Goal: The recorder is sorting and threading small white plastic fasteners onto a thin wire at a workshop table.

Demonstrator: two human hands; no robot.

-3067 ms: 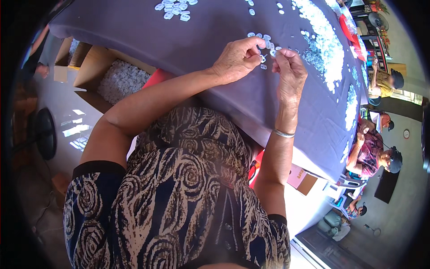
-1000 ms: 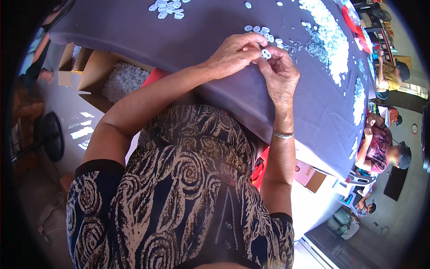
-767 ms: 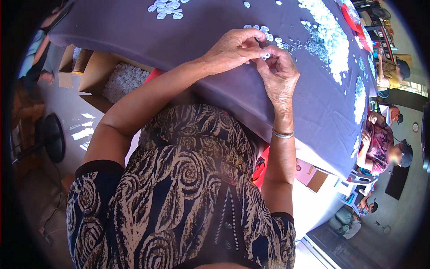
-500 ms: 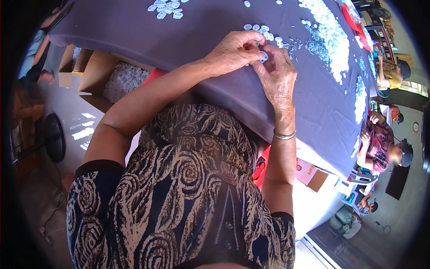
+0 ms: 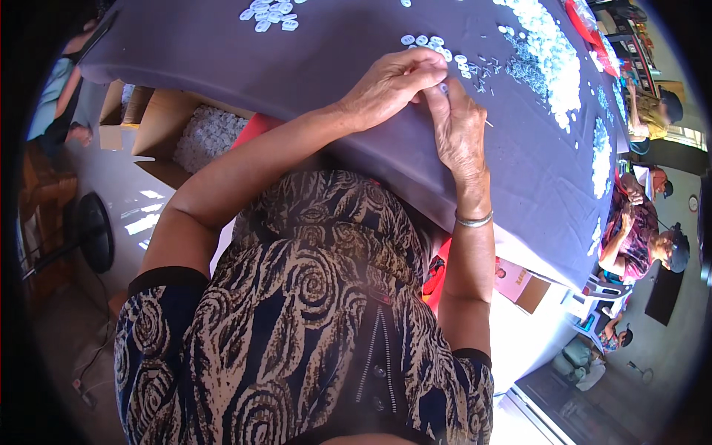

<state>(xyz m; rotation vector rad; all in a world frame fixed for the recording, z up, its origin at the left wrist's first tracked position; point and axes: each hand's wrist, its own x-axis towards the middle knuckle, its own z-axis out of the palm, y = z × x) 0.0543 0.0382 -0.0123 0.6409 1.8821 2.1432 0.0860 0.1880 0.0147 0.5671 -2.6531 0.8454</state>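
Note:
My left hand (image 5: 404,80) and my right hand (image 5: 461,133) meet above the near edge of the dark-clothed table. A small white plastic piece (image 5: 443,87) shows between the fingers of my right hand, which are closed on it. The thumb and forefinger of my left hand pinch together right beside it; whatever they hold is too small or hidden to make out. A thin light sliver (image 5: 488,123) sticks out by my right knuckles. Just beyond my fingers lie several white oval pieces (image 5: 423,40) and scattered small metal pins (image 5: 486,68).
A large heap of white pieces (image 5: 552,63) spreads along the right, with a pile of metal pins (image 5: 522,68) beside it. Another oval group (image 5: 271,13) lies far left. Below the table's left edge stands a carton of white pieces (image 5: 208,137). Other people (image 5: 630,230) sit at right.
My hands have drawn closer together, and my right fingers have straightened and closed up. The white piece now sits a little higher and further right, mostly covered by my fingers.

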